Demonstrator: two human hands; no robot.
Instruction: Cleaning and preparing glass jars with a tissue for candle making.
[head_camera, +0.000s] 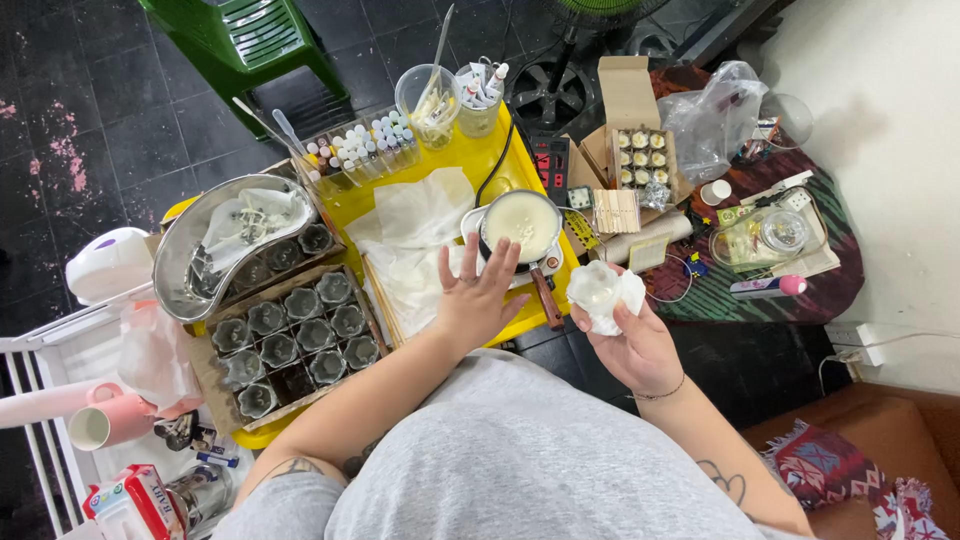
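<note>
My left hand (478, 293) hovers open, fingers spread, over white tissue sheets (415, 225) on the yellow table (470, 160), just left of a small pan of creamy white liquid (521, 224). My right hand (630, 338) holds a crumpled white tissue wrapped around a small clear cup (600, 292), off the table's right edge. A cardboard tray of several dark glass cups (295, 335) lies to the left of my left hand.
A steel bowl (232, 240) sits above the tray. Small bottles (362, 145), a plastic cup with sticks (430, 100), a box of filled moulds (640, 158), wooden sticks (616, 210), a glass jar (765, 235), a green chair (255, 40) and a fan (560, 85) surround the table.
</note>
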